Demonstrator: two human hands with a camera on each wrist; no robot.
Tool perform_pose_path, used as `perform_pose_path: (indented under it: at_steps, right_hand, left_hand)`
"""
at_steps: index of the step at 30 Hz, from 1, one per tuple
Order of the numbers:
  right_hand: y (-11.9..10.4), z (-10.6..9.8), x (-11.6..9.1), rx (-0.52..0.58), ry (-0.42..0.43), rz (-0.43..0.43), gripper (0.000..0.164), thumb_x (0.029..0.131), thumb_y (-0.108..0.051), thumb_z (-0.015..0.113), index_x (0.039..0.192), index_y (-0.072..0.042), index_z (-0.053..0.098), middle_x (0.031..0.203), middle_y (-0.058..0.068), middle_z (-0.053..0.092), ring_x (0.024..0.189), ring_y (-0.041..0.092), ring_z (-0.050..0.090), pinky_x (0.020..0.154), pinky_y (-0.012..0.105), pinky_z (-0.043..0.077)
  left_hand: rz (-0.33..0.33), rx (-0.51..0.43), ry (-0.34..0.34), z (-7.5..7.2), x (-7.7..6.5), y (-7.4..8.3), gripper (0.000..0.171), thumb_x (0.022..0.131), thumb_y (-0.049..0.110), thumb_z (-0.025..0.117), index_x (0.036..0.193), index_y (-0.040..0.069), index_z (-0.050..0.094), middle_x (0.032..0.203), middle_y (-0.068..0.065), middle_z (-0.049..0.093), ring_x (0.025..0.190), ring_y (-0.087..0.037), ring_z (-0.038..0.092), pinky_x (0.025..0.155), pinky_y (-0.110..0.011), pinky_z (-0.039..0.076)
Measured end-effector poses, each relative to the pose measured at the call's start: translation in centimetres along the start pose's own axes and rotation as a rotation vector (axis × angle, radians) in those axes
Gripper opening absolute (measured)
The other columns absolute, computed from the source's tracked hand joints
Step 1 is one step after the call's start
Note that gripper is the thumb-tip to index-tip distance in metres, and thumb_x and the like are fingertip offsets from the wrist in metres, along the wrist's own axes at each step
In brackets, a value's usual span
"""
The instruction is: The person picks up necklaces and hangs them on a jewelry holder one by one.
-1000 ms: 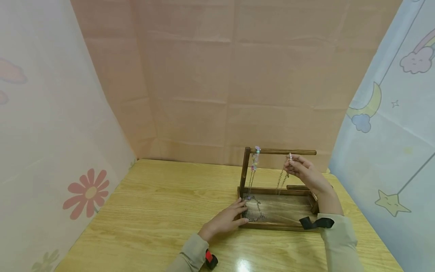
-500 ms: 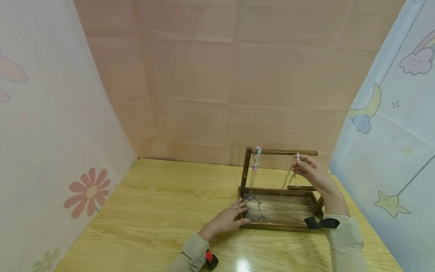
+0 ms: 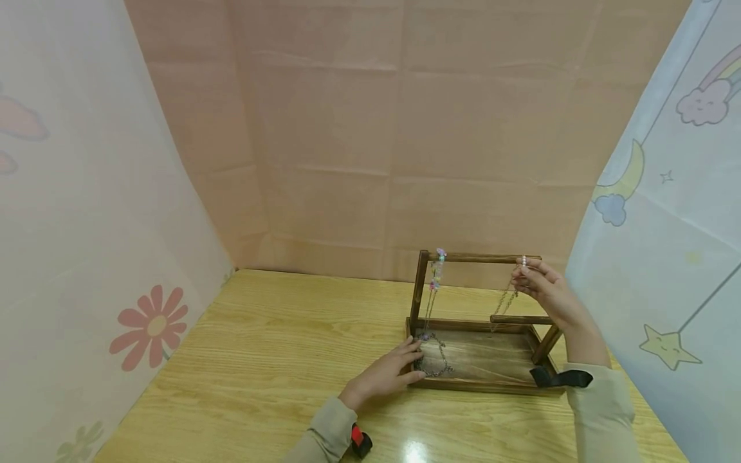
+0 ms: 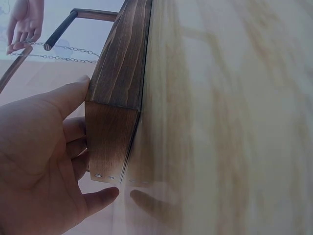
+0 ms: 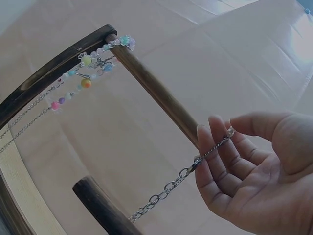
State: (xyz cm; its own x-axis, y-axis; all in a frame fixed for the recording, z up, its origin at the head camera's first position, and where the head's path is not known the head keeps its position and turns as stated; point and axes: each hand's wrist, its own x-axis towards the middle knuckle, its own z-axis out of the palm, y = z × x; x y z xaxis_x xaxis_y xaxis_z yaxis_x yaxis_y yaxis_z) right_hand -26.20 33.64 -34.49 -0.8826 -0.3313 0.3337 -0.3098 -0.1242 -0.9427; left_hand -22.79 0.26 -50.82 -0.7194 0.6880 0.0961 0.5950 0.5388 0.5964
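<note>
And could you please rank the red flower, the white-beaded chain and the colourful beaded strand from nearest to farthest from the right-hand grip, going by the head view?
1. White-beaded chain: held in the right-hand grip.
2. Colourful beaded strand: draped over the upper bar, to the left.
3. Red flower: printed on the left backdrop, farthest left.

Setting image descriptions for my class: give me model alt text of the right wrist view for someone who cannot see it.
A person's right hand holds a silver-coloured metal chain beside a round brown wooden bar. A pastel beaded necklace hangs from the bar near a dark wooden upright; a second dark wooden bar shows below.
</note>
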Motion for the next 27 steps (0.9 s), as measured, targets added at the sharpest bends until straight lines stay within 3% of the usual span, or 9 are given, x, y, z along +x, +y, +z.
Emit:
perform_pose_path:
  at_steps: [7,27]
  right_hand:
    - [-0.3,-0.4,-0.4,0.024,0.065,-0.014,0.023,0.100,-0.003,0.037,0.120,-0.003,0.047,0.098,-0.002,0.064,0.087,0.008,0.063,0.077,0.018,0.052]
    - [-1.1,-1.5,-1.0,-0.071,0.159,-0.020,0.022,0.099,-0.007,0.041,0.119,-0.003,0.049,0.096,-0.004,0.064,0.084,0.006,0.063,0.074,0.016,0.051]
  left_hand:
    - [0.003,0.003,0.003,0.0,0.0,0.0,0.061,0.097,0.048,0.039,0.142,0.007,0.038,0.154,-0.004,0.021,0.143,-0.021,0.011,0.111,-0.045,0.026]
    - [0.008,0.000,0.004,-0.1,0.0,0.2,0.060,0.097,0.046,0.040,0.141,0.006,0.039,0.154,-0.006,0.021,0.143,-0.022,0.011,0.111,-0.045,0.026]
